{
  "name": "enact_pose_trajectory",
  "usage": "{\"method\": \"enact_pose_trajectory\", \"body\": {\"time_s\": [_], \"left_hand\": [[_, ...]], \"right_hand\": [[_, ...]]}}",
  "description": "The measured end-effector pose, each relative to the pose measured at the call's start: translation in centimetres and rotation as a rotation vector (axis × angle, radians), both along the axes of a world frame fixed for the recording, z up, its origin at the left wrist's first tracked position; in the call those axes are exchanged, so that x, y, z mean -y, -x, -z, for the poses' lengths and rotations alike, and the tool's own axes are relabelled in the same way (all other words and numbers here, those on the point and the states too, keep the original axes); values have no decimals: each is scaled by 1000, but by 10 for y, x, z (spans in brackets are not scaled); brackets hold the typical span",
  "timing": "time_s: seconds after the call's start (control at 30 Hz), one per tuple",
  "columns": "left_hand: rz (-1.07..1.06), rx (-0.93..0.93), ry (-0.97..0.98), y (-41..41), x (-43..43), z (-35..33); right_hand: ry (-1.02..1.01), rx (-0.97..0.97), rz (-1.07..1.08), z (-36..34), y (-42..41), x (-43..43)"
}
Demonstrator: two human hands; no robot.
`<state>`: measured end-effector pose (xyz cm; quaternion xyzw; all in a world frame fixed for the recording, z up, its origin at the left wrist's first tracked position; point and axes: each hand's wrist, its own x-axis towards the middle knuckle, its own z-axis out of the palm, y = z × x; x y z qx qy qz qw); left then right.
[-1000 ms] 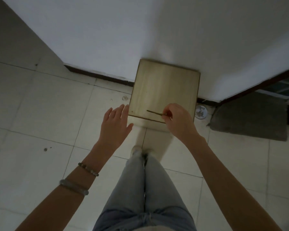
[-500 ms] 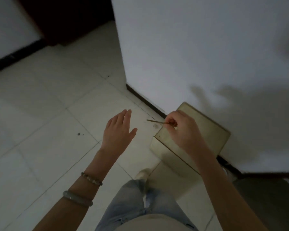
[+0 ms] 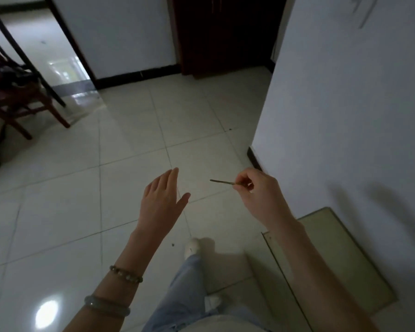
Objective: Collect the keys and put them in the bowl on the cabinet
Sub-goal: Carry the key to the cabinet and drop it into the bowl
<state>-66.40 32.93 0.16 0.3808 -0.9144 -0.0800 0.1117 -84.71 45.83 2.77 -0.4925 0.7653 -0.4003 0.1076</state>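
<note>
My right hand is pinched on a thin, brass-coloured key whose blade sticks out to the left at chest height over the tiled floor. My left hand hangs beside it, flat, fingers apart, holding nothing. Two bracelets circle my left wrist. No bowl or cabinet top with a bowl shows in the head view.
A low wooden box stands against the white wall at the right. A dark wooden door is straight ahead. A wooden chair stands at the far left by a doorway. Pale floor tiles stretch ahead.
The view has swung left, away from the wooden box toward the hallway. My right hand has carried the key off the box top; the left hand stays open beside it.
</note>
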Motion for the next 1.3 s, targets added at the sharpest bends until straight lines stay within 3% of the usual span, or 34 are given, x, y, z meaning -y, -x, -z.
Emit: {"method": "enact_pose_trajectory", "body": {"time_s": [0.27, 0.4, 0.77, 1.3], "left_hand": [[-45, -29, 3, 9, 67, 1], [-31, -55, 20, 23, 126, -1], [98, -64, 64, 72, 278, -16], [129, -37, 73, 186, 448, 3]], "right_hand": [[25, 272, -40, 3, 10, 79], [79, 481, 10, -1, 21, 137], [149, 781, 125, -19, 51, 287], [156, 812, 99, -7, 168, 461]]}}
